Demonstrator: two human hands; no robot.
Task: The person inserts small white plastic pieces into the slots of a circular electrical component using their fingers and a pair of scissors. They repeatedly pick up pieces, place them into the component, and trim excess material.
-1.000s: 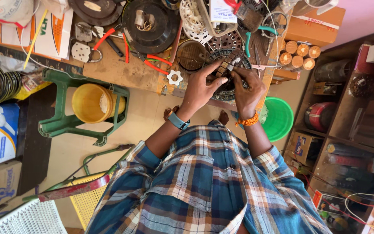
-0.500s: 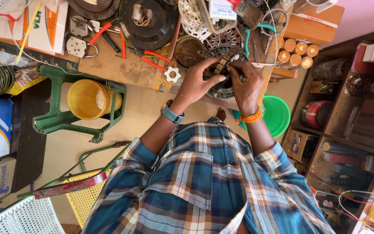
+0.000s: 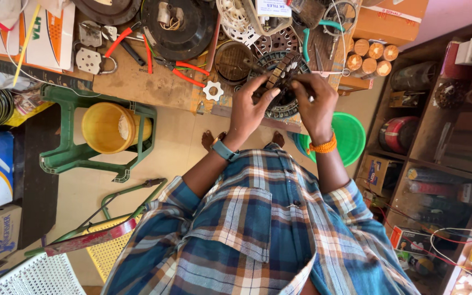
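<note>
**A:** Two hands on one part, as far as I can see. Going left to right: cardboard boxes (image 3: 45, 33) sit at the far left of the workbench (image 3: 137, 84), a green plastic stool (image 3: 64, 158) stands below them with a yellow bucket (image 3: 107, 128) tucked inside its frame, and red-handled pliers (image 3: 184, 71) lie on the bench beside a dark round disc (image 3: 178, 27).

**B:** And the hands themselves?

**A:** The left hand (image 3: 249, 109), with a teal wristband, has its fingers curled round the left edge of a round slotted stator ring (image 3: 285, 95). The right hand (image 3: 315, 104), with an orange thread band on the wrist, pinches the same ring from the other side. So both are closed on it, held just above the bench edge, in front of the checked shirt.

**B:** Anything inside the ring?

**A:** A small blocky piece sits between the fingertips at the top, too small to tell what it is.

**B:** Further right?

**A:** A green bowl (image 3: 350, 136) on the floor below the right wrist, copper wire spools (image 3: 375, 57) on the bench corner, then wooden shelves (image 3: 443, 136) full of boxes and coils.
</note>
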